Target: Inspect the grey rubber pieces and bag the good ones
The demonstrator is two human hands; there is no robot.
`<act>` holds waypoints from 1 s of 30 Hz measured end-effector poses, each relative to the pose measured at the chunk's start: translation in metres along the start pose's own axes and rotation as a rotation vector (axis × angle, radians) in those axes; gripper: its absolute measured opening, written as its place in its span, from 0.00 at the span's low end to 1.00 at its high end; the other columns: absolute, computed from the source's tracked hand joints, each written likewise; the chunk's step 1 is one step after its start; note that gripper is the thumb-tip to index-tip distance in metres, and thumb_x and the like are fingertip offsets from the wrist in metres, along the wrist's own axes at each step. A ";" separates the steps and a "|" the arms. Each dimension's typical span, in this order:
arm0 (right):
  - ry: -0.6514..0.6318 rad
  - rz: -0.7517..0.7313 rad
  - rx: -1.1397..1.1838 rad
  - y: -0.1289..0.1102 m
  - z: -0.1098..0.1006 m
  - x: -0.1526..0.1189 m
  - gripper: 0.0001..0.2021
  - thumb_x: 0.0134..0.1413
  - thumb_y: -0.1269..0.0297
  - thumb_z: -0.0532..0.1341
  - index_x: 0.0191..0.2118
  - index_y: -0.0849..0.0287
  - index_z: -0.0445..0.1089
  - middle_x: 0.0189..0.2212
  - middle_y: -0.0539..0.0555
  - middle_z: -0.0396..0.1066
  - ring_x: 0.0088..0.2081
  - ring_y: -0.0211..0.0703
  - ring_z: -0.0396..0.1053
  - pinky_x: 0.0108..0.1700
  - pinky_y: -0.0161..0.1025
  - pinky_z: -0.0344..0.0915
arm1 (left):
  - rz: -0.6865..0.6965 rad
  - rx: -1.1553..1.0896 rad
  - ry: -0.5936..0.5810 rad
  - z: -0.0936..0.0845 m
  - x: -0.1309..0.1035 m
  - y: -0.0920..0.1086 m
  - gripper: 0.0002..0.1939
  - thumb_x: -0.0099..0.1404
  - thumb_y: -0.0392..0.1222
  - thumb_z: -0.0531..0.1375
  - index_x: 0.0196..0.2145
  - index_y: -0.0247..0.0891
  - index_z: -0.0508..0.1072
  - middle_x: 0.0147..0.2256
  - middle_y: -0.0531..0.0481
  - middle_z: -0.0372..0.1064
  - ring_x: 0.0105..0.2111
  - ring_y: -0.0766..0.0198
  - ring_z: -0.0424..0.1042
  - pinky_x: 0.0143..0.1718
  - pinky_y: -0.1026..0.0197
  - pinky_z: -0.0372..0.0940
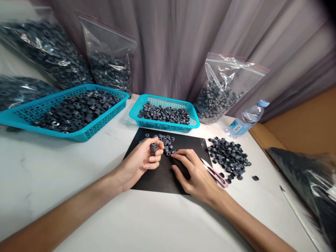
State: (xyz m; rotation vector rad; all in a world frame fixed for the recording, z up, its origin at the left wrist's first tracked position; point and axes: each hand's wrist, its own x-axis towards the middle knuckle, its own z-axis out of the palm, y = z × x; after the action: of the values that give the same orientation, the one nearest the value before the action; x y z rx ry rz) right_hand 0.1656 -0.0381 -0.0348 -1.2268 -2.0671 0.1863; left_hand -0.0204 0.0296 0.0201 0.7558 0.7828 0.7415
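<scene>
curling inward, your left hand (141, 159) is half clenched around a small cluster of dark grey rings (153, 148), fingers folded over them and thumb on top, resting on the black mat (160, 178). just at 3 o'clock of that hand, a loose scatter of rings (165, 140) lies on the mat's upper part, between your two hands and touching neither palm.

your right hand (195, 173) lies flat and mostly released on the mat, fingers stretched toward 10 o'clock; the index fingertip (174, 154) touches the near edge of the scatter, gripping nothing. a pink-handled snip (215, 173) lies just at 3 o'clock of this hand, partly tucked under it.

farther at 3 o'clock, a pile of rings (229, 157) sits on the white table (52, 171), well apart from the mat.

at 12 o'clock of your hands stands a small teal basket (194, 120) of rings; at 10 o'clock a larger teal basket (21, 113), also filled. clear zip bags (110, 66) of rings stand behind them against the grey curtain (178, 42), another bag (223, 91) at 1 o'clock, with a water bottle (245, 120) lying beside it.
</scene>
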 end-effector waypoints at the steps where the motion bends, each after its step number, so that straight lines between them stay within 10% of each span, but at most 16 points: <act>1: 0.023 0.008 0.009 0.000 0.000 0.000 0.14 0.64 0.68 0.57 0.54 0.55 0.66 0.49 0.61 0.67 0.51 0.51 0.67 0.52 0.52 0.70 | -0.002 -0.006 -0.004 0.000 0.000 0.001 0.11 0.69 0.41 0.54 0.29 0.34 0.67 0.24 0.57 0.53 0.16 0.77 0.48 0.11 0.77 0.45; 12: 0.158 0.167 0.070 0.007 0.005 0.002 0.03 0.63 0.69 0.60 0.39 0.55 0.64 0.38 0.53 0.66 0.39 0.44 0.68 0.40 0.41 0.70 | -0.021 0.083 0.015 0.007 -0.005 -0.002 0.09 0.67 0.39 0.58 0.29 0.32 0.71 0.25 0.55 0.57 0.18 0.76 0.54 0.13 0.75 0.46; 30: 0.106 0.183 0.118 0.012 0.005 0.003 0.05 0.62 0.69 0.62 0.42 0.55 0.66 0.40 0.54 0.66 0.41 0.44 0.68 0.44 0.41 0.70 | 0.069 0.492 -0.069 0.001 -0.002 -0.015 0.12 0.68 0.45 0.56 0.35 0.35 0.73 0.27 0.50 0.66 0.26 0.68 0.63 0.20 0.68 0.50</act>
State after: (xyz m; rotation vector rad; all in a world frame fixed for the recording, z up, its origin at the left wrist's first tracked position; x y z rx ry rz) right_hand 0.1695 -0.0278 -0.0424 -1.3238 -1.8277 0.3166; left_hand -0.0163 0.0196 0.0095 1.2496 0.8908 0.5838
